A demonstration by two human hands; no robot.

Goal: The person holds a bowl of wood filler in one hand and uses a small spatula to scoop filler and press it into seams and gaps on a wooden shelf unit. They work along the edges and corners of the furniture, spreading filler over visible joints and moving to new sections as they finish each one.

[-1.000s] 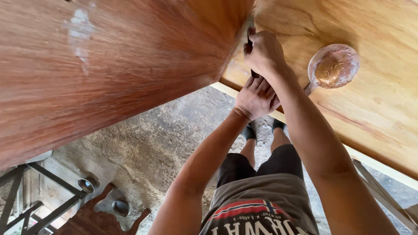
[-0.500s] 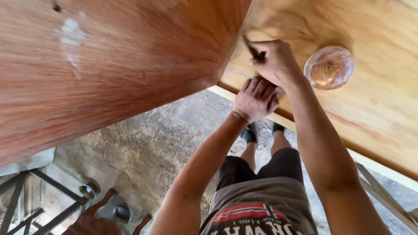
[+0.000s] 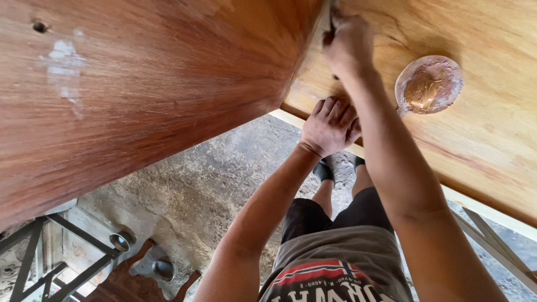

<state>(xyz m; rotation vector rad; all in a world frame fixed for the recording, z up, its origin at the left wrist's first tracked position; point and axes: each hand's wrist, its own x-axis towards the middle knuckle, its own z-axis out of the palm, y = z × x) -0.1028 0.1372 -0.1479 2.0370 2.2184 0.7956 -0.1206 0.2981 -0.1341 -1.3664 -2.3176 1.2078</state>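
Head view, looking straight down past the person's chest and legs to a dusty concrete floor (image 3: 184,190). Two large wooden boards fill the upper part of the scene: a reddish-brown stained panel (image 3: 140,95) on the left, and a paler, yellowish wooden panel (image 3: 492,140) on the right, the two meeting along an edge near the top centre. The right hand (image 3: 347,42) is at that edge, its grip closed around a thin dark tool (image 3: 331,25), most of which is hidden by the fingers, so its kind cannot be told. The left hand (image 3: 330,126) lies lower down, fingers curled and pressing on the near edge of the pale panel; it has hold of nothing that can be seen. Just right of the right forearm, a round clear container (image 3: 429,85) of brownish liquid sits on the pale panel. At the lower left stand a dark metal frame (image 3: 61,251) and a carved piece of dark wood (image 3: 134,282) on the floor. The person wears a grey printed shirt and dark shorts.
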